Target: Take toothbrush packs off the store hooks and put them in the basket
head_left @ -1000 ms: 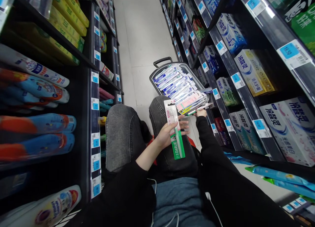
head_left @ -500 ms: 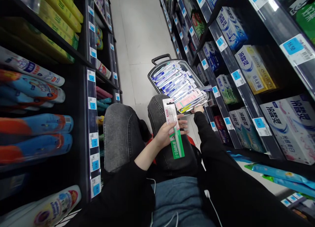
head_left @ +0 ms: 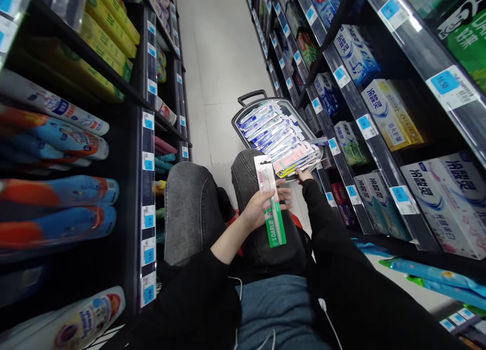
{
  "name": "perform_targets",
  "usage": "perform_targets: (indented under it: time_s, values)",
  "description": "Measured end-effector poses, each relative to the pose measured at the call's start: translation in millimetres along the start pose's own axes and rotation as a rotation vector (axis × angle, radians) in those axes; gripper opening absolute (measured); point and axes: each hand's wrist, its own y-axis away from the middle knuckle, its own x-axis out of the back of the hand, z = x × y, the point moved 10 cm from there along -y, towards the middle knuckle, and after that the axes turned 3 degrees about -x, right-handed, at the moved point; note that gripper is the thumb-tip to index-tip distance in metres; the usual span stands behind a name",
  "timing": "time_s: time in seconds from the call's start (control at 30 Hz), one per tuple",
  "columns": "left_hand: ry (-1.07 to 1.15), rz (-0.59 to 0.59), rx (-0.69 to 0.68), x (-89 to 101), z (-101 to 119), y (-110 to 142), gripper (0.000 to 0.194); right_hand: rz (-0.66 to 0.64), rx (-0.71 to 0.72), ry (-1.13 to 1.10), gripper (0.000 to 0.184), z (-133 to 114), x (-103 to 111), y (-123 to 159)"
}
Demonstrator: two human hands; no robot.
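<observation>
left grip loosely clasps a toothbrush pack; right grip hides its fingertips at the basket, hold and opening unclear.

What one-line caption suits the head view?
Left hand holds a packaged toothbrush, right hand at a basket of packs, between shop shelves.

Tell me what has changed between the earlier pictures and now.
The right hand has shifted slightly left along the near edge of the basket; its exact grip is hard to see. The left hand still holds the DARLIE toothbrush pack over the right leg, and the basket stays put.
</observation>
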Motion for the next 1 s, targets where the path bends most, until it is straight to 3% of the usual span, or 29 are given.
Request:
perform_targets:
  time_s: [0.17,0.23,0.37,0.47,0.57,0.67,0.73,0.9,1.0]
  values:
    - [0.018,0.019,0.009,1.8,-0.1,0.0,0.033,-0.108,-0.015,0.051,0.041,5.4,-9.5,13.8]
    - [0.023,0.038,-0.001,2.8,0.6,-0.2,0.034,-0.101,0.024,0.054,0.039,-0.3,-7.2,41.6]
    - [0.054,0.096,-0.065,5.3,3.8,-0.2,0.037,0.007,0.194,0.059,0.017,-31.3,1.1,117.9]
    - [0.101,0.132,-0.107,5.9,4.8,1.0,0.036,-0.06,0.26,0.177,0.035,-47.3,-15.0,156.8]
    - [0.096,0.16,-0.123,7.6,5.4,3.1,0.03,-0.125,0.27,0.285,0.05,-52.4,-28.2,166.3]
    - [0.075,0.143,-0.13,7.2,7.4,3.9,0.029,-0.177,0.277,0.281,0.045,-55.9,-29.0,158.8]
    - [0.062,0.09,-0.129,3.1,8.4,3.2,0.033,-0.247,0.196,0.163,0.037,-51.0,-25.8,149.5]
    - [-0.034,0.043,-0.165,-0.8,10.2,1.3,0.038,-0.479,-0.267,-0.379,0.029,-19.8,-28.5,140.7]
    - [-0.072,0.022,-0.158,-2.2,7.5,0.6,0.039,-0.533,-0.332,-0.513,0.031,-18.4,-26.7,141.5]
